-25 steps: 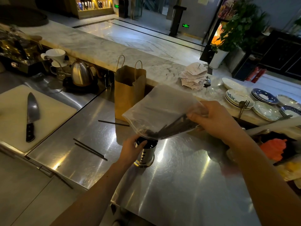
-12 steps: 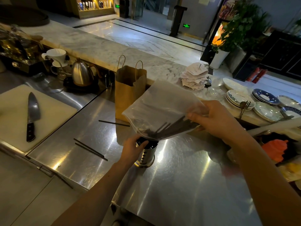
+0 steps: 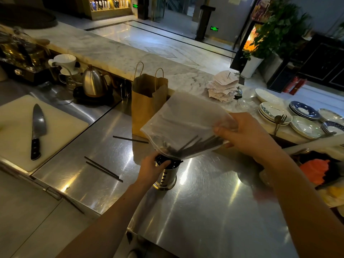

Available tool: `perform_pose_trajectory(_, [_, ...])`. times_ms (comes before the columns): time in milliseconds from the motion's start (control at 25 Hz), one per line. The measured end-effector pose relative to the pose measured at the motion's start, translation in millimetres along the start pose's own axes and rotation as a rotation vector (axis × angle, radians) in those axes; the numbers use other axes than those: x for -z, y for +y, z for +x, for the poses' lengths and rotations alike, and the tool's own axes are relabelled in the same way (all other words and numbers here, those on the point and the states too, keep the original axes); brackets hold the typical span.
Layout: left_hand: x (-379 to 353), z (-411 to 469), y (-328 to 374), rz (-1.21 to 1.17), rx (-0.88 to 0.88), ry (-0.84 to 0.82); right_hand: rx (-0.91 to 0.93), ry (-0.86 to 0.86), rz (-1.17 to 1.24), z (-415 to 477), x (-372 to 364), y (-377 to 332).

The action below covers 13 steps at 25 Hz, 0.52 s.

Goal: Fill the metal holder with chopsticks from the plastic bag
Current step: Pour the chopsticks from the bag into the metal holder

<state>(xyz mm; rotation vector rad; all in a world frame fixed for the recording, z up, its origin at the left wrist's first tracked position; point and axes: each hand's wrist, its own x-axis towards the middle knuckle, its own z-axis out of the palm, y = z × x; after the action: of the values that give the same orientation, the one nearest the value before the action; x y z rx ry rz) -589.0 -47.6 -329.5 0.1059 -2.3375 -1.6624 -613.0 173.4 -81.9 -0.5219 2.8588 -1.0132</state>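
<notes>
Dim, bluish indoor light. Overhead lamps streak white glare across the steel desk [image 3: 214, 220]. The plastic bag [image 3: 182, 116] looks milky and hazy. Warm glows come from the lit shelves [image 3: 109, 4] and from beside the plant [image 3: 279, 30]. Straight lines bend towards the edges, and the far-left corner is smeared.

You have one wide head camera, looking forward and down from close over the counter [image 3: 204, 211], with your left hand [image 3: 150, 169] and right hand [image 3: 247, 135] near mid-frame and the bar [image 3: 115, 53] and floor [image 3: 167, 40] far beyond.
</notes>
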Motion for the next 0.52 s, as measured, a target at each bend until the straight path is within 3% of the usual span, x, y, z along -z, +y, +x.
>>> perform_pose_trajectory(360, [0.5,0.4,0.1,-0.026,0.023,0.001,0.012,0.010,0.005,1.8,-0.1,2.5])
perform_pose_trajectory(520, [-2.5,-2.9,-1.2,-0.035,0.070,0.008,-0.021,-0.021,0.200,1.7,0.1,-0.6])
